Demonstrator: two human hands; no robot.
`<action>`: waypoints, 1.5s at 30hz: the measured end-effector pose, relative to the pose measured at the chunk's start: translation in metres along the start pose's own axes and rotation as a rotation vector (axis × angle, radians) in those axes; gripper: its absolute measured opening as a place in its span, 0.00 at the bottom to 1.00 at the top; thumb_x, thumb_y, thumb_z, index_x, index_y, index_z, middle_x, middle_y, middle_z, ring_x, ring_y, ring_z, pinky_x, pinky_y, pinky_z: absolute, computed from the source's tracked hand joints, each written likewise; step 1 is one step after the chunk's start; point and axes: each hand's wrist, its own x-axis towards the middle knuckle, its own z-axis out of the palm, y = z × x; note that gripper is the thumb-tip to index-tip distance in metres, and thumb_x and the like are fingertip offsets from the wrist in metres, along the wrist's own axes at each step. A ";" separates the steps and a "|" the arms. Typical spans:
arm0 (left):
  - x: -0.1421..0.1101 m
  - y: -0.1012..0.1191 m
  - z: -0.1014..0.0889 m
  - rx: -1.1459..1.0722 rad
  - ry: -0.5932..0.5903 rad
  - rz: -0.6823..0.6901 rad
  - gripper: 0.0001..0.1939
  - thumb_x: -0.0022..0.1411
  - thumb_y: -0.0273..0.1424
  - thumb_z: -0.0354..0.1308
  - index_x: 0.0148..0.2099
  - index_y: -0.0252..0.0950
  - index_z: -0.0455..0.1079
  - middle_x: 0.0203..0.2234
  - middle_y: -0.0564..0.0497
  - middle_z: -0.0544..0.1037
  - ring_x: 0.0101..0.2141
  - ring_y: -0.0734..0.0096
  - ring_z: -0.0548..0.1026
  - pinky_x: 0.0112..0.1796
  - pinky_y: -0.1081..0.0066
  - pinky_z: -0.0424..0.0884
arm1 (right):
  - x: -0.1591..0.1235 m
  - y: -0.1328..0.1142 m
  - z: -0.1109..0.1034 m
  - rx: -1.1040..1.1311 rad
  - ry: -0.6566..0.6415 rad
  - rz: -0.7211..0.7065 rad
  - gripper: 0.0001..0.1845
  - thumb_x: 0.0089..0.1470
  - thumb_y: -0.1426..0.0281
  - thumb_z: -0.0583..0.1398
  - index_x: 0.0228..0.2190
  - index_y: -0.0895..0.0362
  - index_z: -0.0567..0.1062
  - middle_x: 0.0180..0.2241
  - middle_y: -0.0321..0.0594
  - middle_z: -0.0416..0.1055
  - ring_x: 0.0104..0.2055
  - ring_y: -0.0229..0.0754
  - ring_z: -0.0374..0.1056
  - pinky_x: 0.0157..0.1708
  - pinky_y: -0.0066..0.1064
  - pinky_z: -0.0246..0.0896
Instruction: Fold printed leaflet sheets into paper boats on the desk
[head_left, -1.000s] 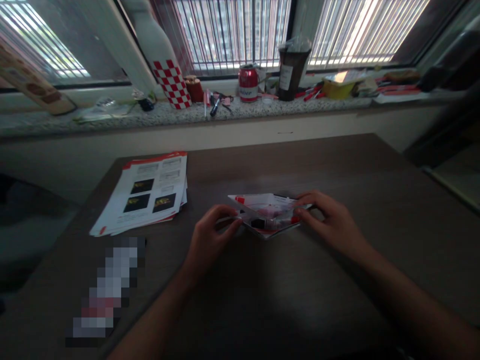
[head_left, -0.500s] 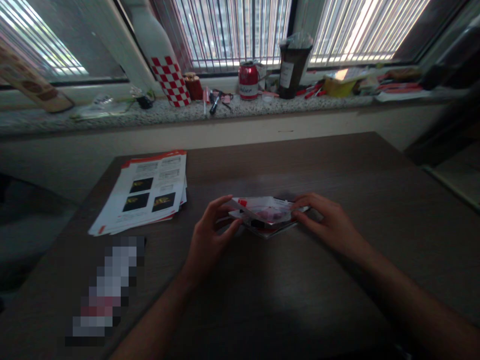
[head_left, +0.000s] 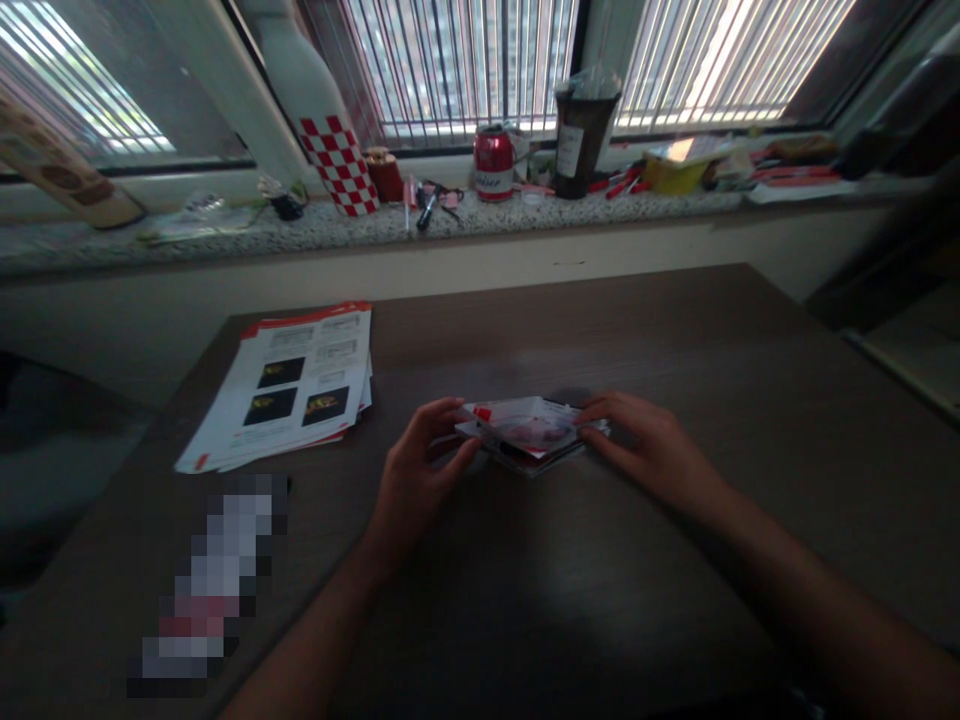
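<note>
A folded white paper sheet (head_left: 525, 432) with red and black print lies on the dark wooden table (head_left: 675, 340), a little past its middle. My left hand (head_left: 416, 475) pinches its left corner with curled fingers. My right hand (head_left: 649, 450) presses on its right corner, fingers bent onto the paper. The top flap lies nearly flat on the layers under it.
A stack of printed leaflets (head_left: 289, 385) sits on the table's left side, with a blurred-out object (head_left: 206, 590) nearer me. The stone window sill (head_left: 225, 240) holds a checked bottle (head_left: 330, 150), a red can (head_left: 493, 165), a dark cup (head_left: 581, 135) and pens.
The raised top flap of the paper has come down and now lies almost flat. Both hands have stayed at its corners, shifting slightly inward.
</note>
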 end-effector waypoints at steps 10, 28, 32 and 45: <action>-0.001 0.000 -0.001 0.081 0.051 -0.026 0.14 0.67 0.39 0.65 0.51 0.42 0.69 0.44 0.50 0.80 0.45 0.62 0.83 0.46 0.62 0.83 | -0.006 0.004 0.002 -0.043 -0.019 -0.026 0.11 0.67 0.66 0.61 0.49 0.49 0.79 0.48 0.43 0.81 0.51 0.49 0.78 0.52 0.45 0.74; 0.003 0.007 -0.012 0.122 -0.080 -0.130 0.11 0.70 0.42 0.60 0.41 0.40 0.74 0.34 0.51 0.81 0.34 0.63 0.82 0.35 0.67 0.80 | -0.019 0.017 0.012 -0.018 -0.104 -0.119 0.19 0.67 0.70 0.62 0.57 0.48 0.74 0.62 0.45 0.73 0.63 0.49 0.71 0.61 0.49 0.70; 0.003 0.010 -0.014 0.142 -0.092 -0.160 0.13 0.71 0.43 0.59 0.41 0.39 0.75 0.35 0.50 0.81 0.34 0.63 0.81 0.34 0.68 0.79 | -0.021 0.022 0.014 -0.008 -0.107 -0.138 0.19 0.67 0.70 0.61 0.58 0.49 0.74 0.62 0.45 0.73 0.63 0.49 0.71 0.61 0.47 0.70; -0.002 0.009 -0.012 0.126 -0.140 -0.151 0.13 0.72 0.42 0.59 0.47 0.39 0.76 0.41 0.49 0.82 0.40 0.64 0.82 0.40 0.66 0.80 | -0.023 0.017 0.013 -0.166 -0.091 -0.199 0.26 0.69 0.66 0.60 0.66 0.49 0.66 0.68 0.47 0.66 0.67 0.51 0.65 0.62 0.51 0.68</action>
